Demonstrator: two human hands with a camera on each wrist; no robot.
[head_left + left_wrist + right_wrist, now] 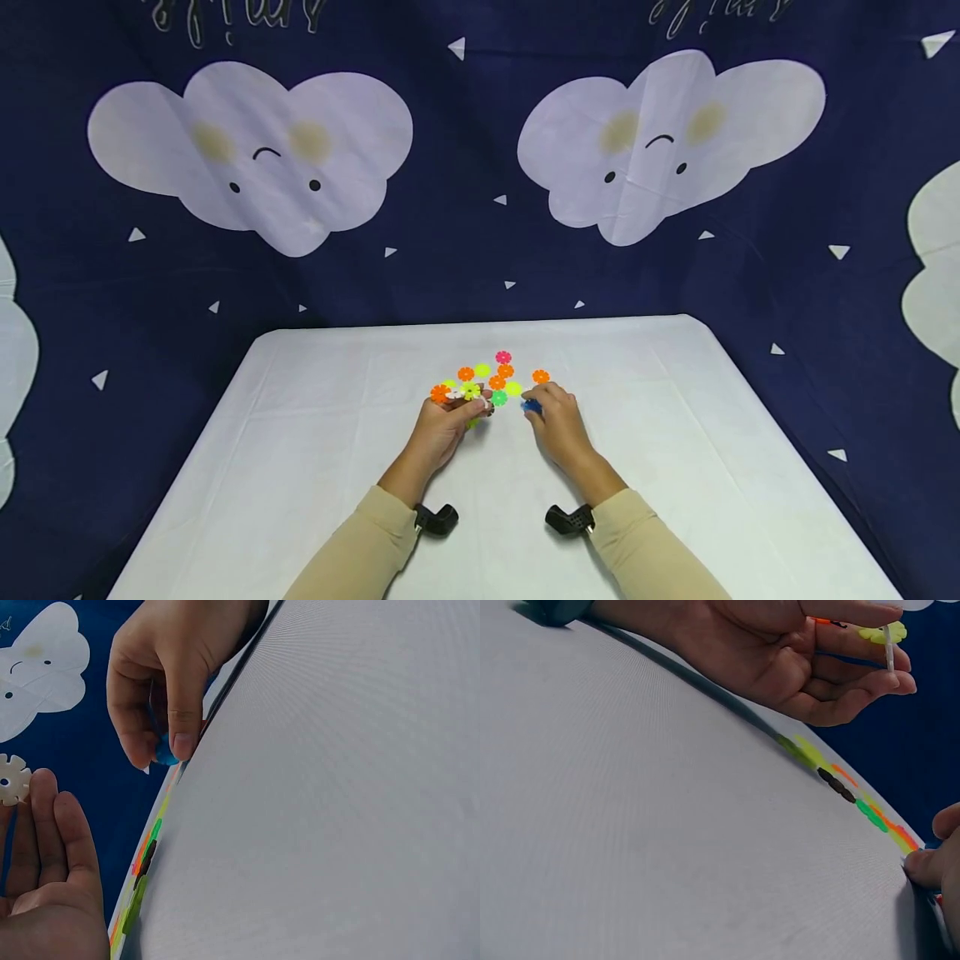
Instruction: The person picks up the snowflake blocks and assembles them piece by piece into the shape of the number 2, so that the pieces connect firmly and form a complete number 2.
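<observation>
While the right hand [560, 422] pinches a small blue plastic piece [532, 406] in the head view, flower-shaped orange, yellow, pink and green plastic discs [503, 357] lie on the white-covered table [300, 467], near the left hand [445, 423]. From the left wrist, a notched white plastic disc [13, 780] shows at the left fingertips. Seen from the right wrist, the left hand pinches a white disc edge-on, near a yellow one [877, 634].
</observation>
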